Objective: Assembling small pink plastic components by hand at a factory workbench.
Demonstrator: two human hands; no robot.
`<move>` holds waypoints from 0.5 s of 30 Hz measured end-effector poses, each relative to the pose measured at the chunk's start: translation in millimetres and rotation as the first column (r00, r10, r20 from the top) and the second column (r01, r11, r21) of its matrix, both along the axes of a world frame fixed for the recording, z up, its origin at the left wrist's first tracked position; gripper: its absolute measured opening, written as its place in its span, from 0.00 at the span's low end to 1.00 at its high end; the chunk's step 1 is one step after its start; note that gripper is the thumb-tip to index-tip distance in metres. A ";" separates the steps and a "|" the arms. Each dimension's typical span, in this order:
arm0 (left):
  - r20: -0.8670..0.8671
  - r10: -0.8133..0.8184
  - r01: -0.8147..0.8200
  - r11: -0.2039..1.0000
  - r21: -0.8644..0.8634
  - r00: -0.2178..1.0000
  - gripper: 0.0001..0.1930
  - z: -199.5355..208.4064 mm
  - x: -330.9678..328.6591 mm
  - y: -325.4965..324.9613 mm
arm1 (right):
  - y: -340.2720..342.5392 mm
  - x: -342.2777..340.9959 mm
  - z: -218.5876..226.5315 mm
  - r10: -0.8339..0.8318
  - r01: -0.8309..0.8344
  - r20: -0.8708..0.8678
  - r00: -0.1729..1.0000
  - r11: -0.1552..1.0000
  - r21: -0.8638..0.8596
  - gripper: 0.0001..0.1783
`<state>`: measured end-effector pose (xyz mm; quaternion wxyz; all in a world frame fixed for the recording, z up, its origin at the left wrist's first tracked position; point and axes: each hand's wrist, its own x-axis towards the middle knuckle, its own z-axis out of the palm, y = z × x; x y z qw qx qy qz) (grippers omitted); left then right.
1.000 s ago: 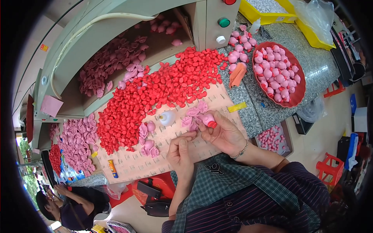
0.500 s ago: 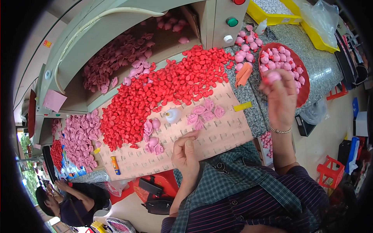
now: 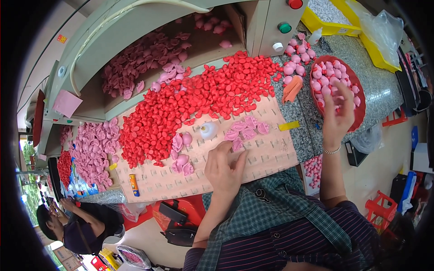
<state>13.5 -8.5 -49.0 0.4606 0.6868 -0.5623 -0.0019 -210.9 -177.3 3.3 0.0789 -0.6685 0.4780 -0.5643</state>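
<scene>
Matting (image 3: 270, 148) adjoins granite (image 3: 377, 74) above pale floor (image 3: 361, 171), left hand (image 3: 224, 169) and right hand (image 3: 338, 117) half-spread, empty.

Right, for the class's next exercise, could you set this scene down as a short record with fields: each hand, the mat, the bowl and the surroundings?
Left hand: over the mat, thumb and index finger apart, near pink petal-shaped pieces; contact unclear
Right hand: at the red bowl, fingers spread, nothing visibly held
Mat: pale pink; heap of small red pieces along its far side, white bottle nearer
Bowl contents: pink balls with red parts
Surroundings: green button on a grey panel; another person at lower left
</scene>
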 end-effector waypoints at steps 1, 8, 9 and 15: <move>-0.002 -0.004 0.004 1.000 -0.001 1.000 0.18 -2.1 -0.5 -3.5 | 17.8 10.4 -4.9 0.145 -0.149 0.041 0.989 0.981 0.126 0.17; -0.023 -0.123 0.123 0.992 -0.002 0.992 0.19 5.1 0.1 -4.9 | 76.2 80.9 -24.3 0.657 -0.721 0.319 0.683 0.533 0.443 0.17; -0.096 -0.194 0.191 0.981 -0.034 0.976 0.19 6.8 -0.4 -3.8 | 77.4 84.3 -28.8 0.673 -0.764 0.383 0.633 0.463 0.449 0.17; -0.078 -0.310 0.301 0.947 -0.114 0.947 0.19 4.1 3.1 7.9 | 77.0 80.1 -22.7 0.790 -0.811 0.357 0.498 0.279 0.514 0.15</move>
